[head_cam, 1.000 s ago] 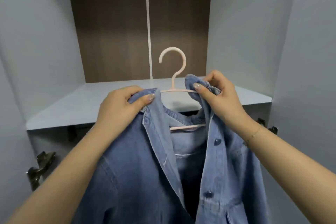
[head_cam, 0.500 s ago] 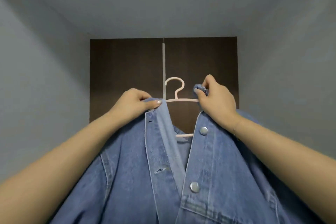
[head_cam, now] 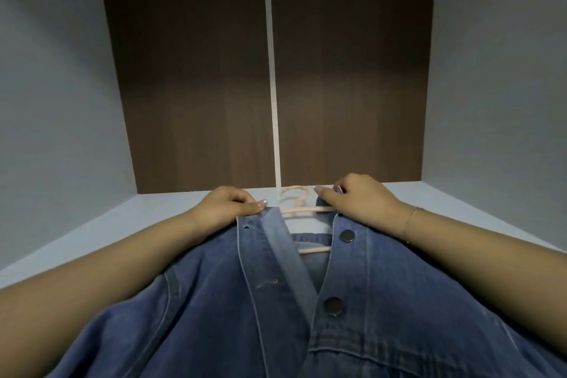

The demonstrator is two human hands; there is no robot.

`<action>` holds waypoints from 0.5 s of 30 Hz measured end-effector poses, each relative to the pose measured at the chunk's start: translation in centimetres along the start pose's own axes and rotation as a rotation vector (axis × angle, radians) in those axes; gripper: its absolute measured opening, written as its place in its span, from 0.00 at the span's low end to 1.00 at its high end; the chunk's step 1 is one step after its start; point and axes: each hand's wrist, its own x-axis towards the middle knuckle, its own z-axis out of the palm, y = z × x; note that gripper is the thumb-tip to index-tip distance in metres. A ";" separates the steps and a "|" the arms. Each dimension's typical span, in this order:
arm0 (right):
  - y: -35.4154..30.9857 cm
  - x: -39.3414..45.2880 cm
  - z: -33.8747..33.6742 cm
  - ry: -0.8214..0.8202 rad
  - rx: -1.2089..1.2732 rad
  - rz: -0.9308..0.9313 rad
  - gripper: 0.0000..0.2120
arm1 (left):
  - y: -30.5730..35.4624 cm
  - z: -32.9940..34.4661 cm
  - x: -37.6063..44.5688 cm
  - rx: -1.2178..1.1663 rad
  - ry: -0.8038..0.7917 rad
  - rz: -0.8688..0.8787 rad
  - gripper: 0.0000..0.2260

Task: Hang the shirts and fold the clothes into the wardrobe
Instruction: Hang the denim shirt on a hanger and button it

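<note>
Low in the middle of the view, lying over the near edge of a pale grey shelf (head_cam: 92,233), a blue denim shirt (head_cam: 383,301) is spread front-up on a pale pink hanger (head_cam: 302,209). Its placket is open, so the hanger's upper arm shows between the two collar sides and its lower bar (head_cam: 314,250) shows through the gap further down. Two dark snap buttons sit on the right front, one near the collar and one lower. The hook (head_cam: 294,193) points away from the person, toward the far dark brown back panel (head_cam: 190,86) of the wardrobe, which a pale vertical strip (head_cam: 273,77) divides down the middle.

On the left, the left hand (head_cam: 228,207) has its fingers curled over the collar edge, the thumb pressing the denim at the top of the placket. On the right, the right hand (head_cam: 359,199) pinches the other collar side just beside the hanger's shoulder; whether it also grips the plastic itself I cannot tell. Holding both collar ends this way likely keeps the shirt seated on the hanger's shoulders and level while it is carried. A thin bracelet (head_cam: 412,218) circles the right wrist.

Grey side walls close the compartment on the left and right. No rail is in view, so the shirt is judged to be not yet hung.
</note>
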 end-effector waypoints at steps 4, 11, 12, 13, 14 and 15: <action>-1.0 0.3 -2.5 -0.303 0.301 0.288 0.30 | 1.6 -0.9 -0.7 0.409 0.145 0.229 0.09; -0.6 -2.2 -5.6 -0.723 0.756 0.333 0.17 | 3.7 -5.2 -1.9 0.022 -0.503 -0.084 0.10; -0.5 -2.8 -5.7 -0.748 0.757 0.290 0.15 | 3.2 -5.9 -2.0 -0.062 -0.611 -0.080 0.13; -0.5 -3.4 -5.6 -0.742 0.731 0.246 0.14 | 2.6 -6.5 -2.1 -0.142 -0.719 -0.074 0.17; -0.6 -3.8 -5.3 -0.701 0.693 0.210 0.12 | 1.9 -6.9 -2.3 -0.195 -0.804 -0.059 0.20; -0.8 -4.1 -4.8 -0.632 0.651 0.182 0.11 | 1.3 -7.0 -2.4 -0.218 -0.850 -0.032 0.22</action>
